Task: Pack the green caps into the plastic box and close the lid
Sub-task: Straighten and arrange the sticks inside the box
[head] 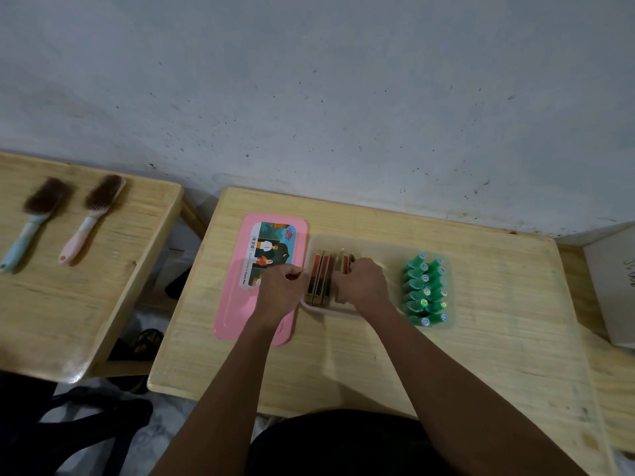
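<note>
- Green caps [424, 290] sit rowed tightly at one end of the plastic box [343, 240].
- Right grip [364, 286] clasps red packs [321, 276], probably squaring them.
- Left grip [280, 286] curled at rim; hold unclear.

Both forearms forward, left hand [280, 286] and right hand [360, 286] close together, fingers curled.

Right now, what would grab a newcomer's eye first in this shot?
Both hands meet in the clear plastic box mid-table: the left hand at its left rim, the right hand curled over upright red-and-gold packs. Green caps lie in two neat rows at the box's right end, and the pink lid lies flat on the table just left of it. Two brushes lie on the neighbouring table, far left.
</note>
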